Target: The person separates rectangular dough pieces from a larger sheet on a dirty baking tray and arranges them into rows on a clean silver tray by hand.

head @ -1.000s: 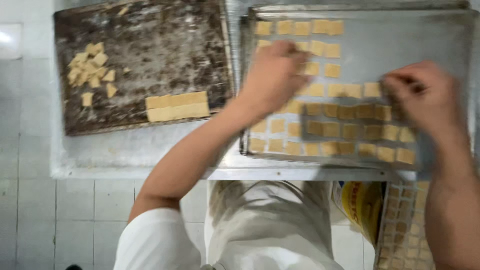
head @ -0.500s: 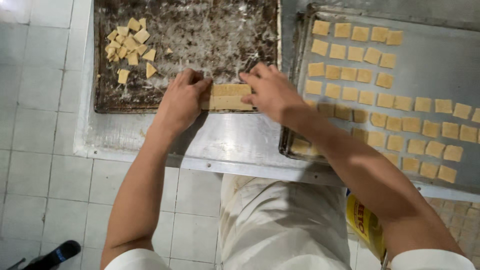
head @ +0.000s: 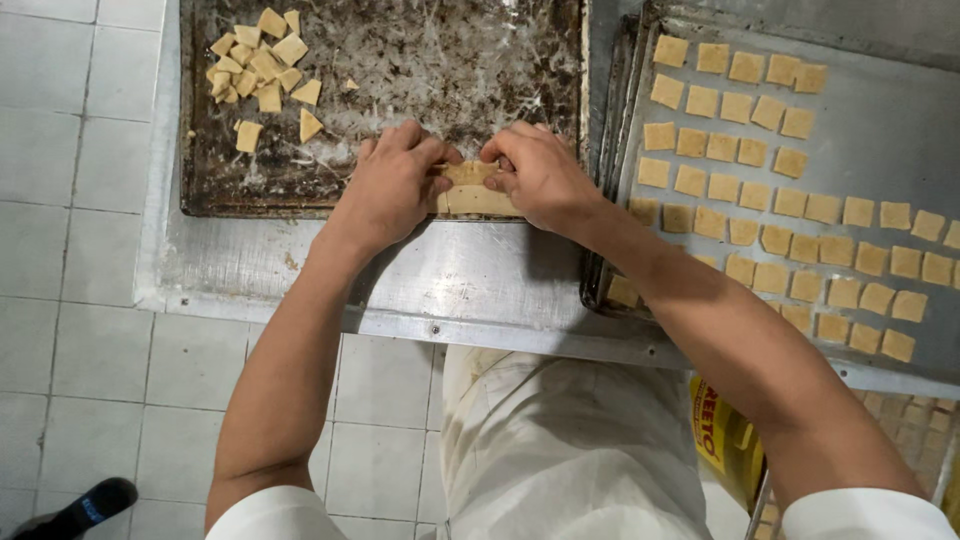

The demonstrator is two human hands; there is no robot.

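Both hands are now closing together on the strip of dough (head: pixel 470 190), where a second ago they were spread over the squares on the lighter tray (head: pixel 900 130) — and half a second ago were only arriving at the strip. It is lying at the near edge of the dark, flour-streaked tray (head: pixel 400 60), its long axis running left to right across the person's front, parallel to that edge. The left hand (head: pixel 390 185) is covering the strip's left end, fingers curled down and pinching it; the right hand (head: pixel 540 175) is gripping the right end, fingers bent over the top, thumb tucked beneath. So the dough is sitting directly between the two hands, each equally near, with only its middle showing. Cut dough squares (head: pixel 780 210) are standing in loose rows on the lighter tray to the right, well apart from the strip, while a small heap of offcuts (head: pixel 260 65) is resting at the dark tray's far left corner. Both trays are sitting on a steel table (head: pixel 450 290) — white floor tiles (head: pixel 70 200) below.
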